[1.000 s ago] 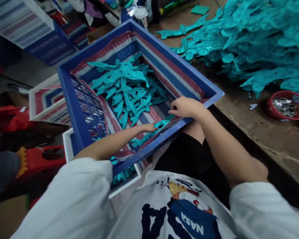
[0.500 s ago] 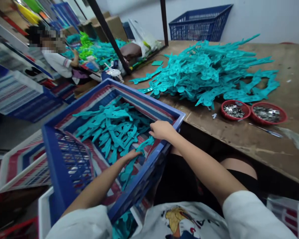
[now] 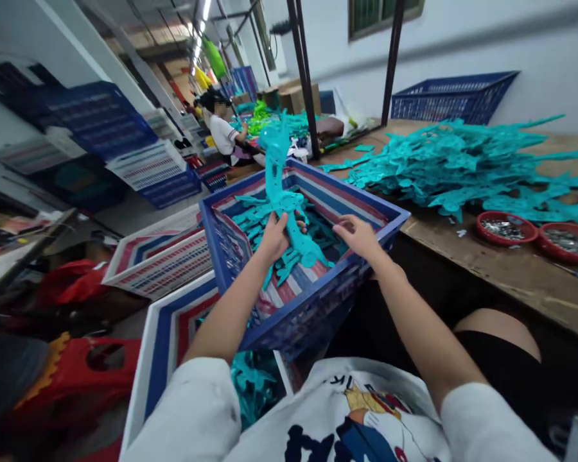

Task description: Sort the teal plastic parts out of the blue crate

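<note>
My left hand is closed around a long turquoise plastic piece, raised and tilted above the blue crate. The piece has rounded ends and small holes, and its lower end reaches down toward the striped lining. To its right, my right hand hovers over the crate's right side, fingers loosely bent and apart, with nothing visible in it. More turquoise pieces lie heaped inside the crate, partly hidden by my left hand and the held piece.
A large pile of turquoise pieces covers the worktable, beside two red bowls of small metal parts. White lined crates stand at left, near a red stool. Another person sits farther back.
My left hand has lifted a turquoise piece from inside the crate to above it. My right hand has come away from the crate's near right corner. The view has swung left and up.
</note>
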{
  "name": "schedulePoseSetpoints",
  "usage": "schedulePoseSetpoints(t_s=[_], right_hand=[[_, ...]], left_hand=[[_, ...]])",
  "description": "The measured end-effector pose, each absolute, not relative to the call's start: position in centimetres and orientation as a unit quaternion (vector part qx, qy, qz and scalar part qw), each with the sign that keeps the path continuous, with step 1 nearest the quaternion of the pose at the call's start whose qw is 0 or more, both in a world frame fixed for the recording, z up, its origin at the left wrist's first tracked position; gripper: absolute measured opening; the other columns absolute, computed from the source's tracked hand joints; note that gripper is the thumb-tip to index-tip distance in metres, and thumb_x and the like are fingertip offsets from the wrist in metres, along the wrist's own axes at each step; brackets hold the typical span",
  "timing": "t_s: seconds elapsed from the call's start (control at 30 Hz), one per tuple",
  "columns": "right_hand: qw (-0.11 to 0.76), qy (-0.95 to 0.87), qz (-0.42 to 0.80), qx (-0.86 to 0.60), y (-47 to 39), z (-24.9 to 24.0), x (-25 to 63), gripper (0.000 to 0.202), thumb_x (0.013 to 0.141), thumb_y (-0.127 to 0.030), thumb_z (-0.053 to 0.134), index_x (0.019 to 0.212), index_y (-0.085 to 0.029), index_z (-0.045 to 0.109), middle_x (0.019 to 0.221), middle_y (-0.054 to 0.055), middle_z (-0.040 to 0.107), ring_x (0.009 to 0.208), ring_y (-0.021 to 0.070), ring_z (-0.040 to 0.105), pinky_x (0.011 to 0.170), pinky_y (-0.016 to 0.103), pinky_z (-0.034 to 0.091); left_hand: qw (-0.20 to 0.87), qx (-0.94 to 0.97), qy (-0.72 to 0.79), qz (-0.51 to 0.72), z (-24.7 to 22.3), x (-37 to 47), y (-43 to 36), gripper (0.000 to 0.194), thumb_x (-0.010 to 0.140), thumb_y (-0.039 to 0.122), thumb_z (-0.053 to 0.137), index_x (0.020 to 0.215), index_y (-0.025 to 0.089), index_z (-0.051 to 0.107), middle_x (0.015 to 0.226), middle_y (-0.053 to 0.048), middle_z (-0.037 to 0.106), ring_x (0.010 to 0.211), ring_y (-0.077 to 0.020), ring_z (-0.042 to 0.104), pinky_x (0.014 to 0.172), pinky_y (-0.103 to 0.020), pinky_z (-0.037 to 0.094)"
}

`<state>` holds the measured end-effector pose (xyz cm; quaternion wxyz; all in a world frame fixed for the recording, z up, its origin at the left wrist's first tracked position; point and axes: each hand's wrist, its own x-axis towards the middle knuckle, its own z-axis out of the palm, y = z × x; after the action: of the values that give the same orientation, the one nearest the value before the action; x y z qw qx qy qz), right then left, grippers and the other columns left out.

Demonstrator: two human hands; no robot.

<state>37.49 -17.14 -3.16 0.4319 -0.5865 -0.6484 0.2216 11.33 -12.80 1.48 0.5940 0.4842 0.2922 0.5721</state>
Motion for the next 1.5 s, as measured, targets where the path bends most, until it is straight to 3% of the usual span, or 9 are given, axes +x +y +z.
schedulePoseSetpoints(t_s=[0.13, 0.2, 0.37, 0.5, 0.6, 0.73, 0.87, 1.03, 1.5], right_hand=[[0.368, -0.713, 0.253, -0.54, -21.9, -4.5, 30.8, 0.106, 0.093, -0.049, 0.098, 0.183, -0.026, 0.045, 0.164, 0.015, 0.066, 0.145, 0.0379, 0.071, 0.116, 0.048, 0.061], [0.33, -0.718, 0.196, -0.58, -23.0, -5.1, 29.1, 0.114, 0.09, -0.051, 0.101, 0.186, -0.03, 0.042, 0.171, 0.016, 0.06, 0.144, 0.0433, 0.07, 0.113, 0.053, 0.063], [0.466, -0.699, 0.186, -0.51, -21.1, -5.4, 29.2, 0.104, 0.09, -0.043, 0.099, 0.181, -0.023, 0.051, 0.17, 0.017, 0.06, 0.152, 0.0404, 0.064, 0.123, 0.052, 0.058], [0.584, -0.643, 0.274, -0.412, -18.7, -5.0, 29.6, 0.092, 0.085, -0.07, 0.095, 0.158, -0.019, 0.073, 0.156, 0.015, 0.072, 0.144, 0.0398, 0.069, 0.124, 0.05, 0.057], [0.624, -0.561, 0.371, -0.397, -17.9, -5.4, 29.6, 0.086, 0.086, -0.095, 0.079, 0.128, -0.02, 0.082, 0.122, 0.013, 0.082, 0.114, 0.0341, 0.079, 0.099, 0.042, 0.066], [0.667, -0.457, 0.398, -0.433, -17.3, -6.5, 30.2, 0.096, 0.091, -0.114, 0.041, 0.106, -0.025, 0.072, 0.078, 0.007, 0.07, 0.074, 0.0259, 0.072, 0.061, 0.033, 0.058], [0.678, -0.415, 0.386, -0.467, -17.2, -7.1, 30.5, 0.085, 0.093, -0.109, 0.042, 0.094, -0.026, 0.062, 0.064, 0.001, 0.058, 0.057, 0.0203, 0.056, 0.054, 0.03, 0.048], [0.651, -0.486, 0.317, -0.49, -17.9, -6.7, 29.9, 0.067, 0.085, -0.088, 0.073, 0.097, -0.021, 0.071, 0.092, 0.008, 0.075, 0.093, 0.0276, 0.067, 0.088, 0.037, 0.055], [0.665, -0.519, 0.21, -0.494, -20.7, -5.8, 30.2, 0.07, 0.104, -0.089, 0.055, 0.078, -0.024, 0.063, 0.073, 0.005, 0.061, 0.069, 0.0224, 0.055, 0.075, 0.038, 0.05]], left_hand=[[0.595, 0.432, 0.231, 0.637, 0.4, 13.0, -14.3, 0.047, 0.105, 0.051, 0.09, 0.131, 0.028, 0.058, 0.122, -0.003, 0.079, 0.115, -0.0245, 0.083, 0.107, -0.043, 0.07], [0.594, 0.425, 0.214, 0.649, -0.1, 13.2, -14.7, 0.051, 0.106, 0.055, 0.089, 0.138, 0.029, 0.06, 0.128, -0.004, 0.079, 0.123, -0.0267, 0.082, 0.111, -0.044, 0.068], [0.618, 0.518, 0.189, 0.561, -1.3, 13.5, -15.5, 0.106, 0.071, 0.068, 0.113, 0.155, 0.031, 0.06, 0.156, -0.013, 0.072, 0.142, -0.0356, 0.073, 0.118, -0.047, 0.064], [0.659, 0.539, 0.218, 0.477, -2.4, 13.9, -15.5, 0.109, 0.071, 0.073, 0.11, 0.156, 0.024, 0.063, 0.142, -0.017, 0.078, 0.131, -0.0365, 0.077, 0.104, -0.045, 0.069], [0.654, 0.529, 0.258, 0.475, -2.4, 13.6, -15.3, 0.107, 0.069, 0.062, 0.112, 0.155, 0.022, 0.061, 0.134, -0.014, 0.08, 0.111, -0.0343, 0.082, 0.083, -0.041, 0.071], [0.681, 0.539, 0.231, 0.438, -1.2, 12.7, -15.3, 0.095, 0.069, 0.04, 0.107, 0.15, 0.022, 0.061, 0.133, -0.016, 0.081, 0.109, -0.0363, 0.084, 0.09, -0.047, 0.072], [0.672, 0.539, 0.202, 0.467, 0.0, 12.1, -15.3, 0.086, 0.066, 0.03, 0.095, 0.146, 0.02, 0.065, 0.121, -0.014, 0.084, 0.112, -0.0387, 0.084, 0.102, -0.055, 0.069], [0.646, 0.541, 0.213, 0.495, 0.4, 11.8, -14.9, 0.079, 0.063, 0.025, 0.088, 0.139, 0.021, 0.067, 0.112, -0.009, 0.084, 0.111, -0.0356, 0.084, 0.108, -0.055, 0.066], [0.604, 0.461, 0.285, 0.584, -0.3, 13.0, -14.0, 0.061, 0.068, 0.017, 0.076, 0.128, 0.02, 0.066, 0.095, -0.005, 0.08, 0.104, -0.032, 0.081, 0.102, -0.048, 0.065]])
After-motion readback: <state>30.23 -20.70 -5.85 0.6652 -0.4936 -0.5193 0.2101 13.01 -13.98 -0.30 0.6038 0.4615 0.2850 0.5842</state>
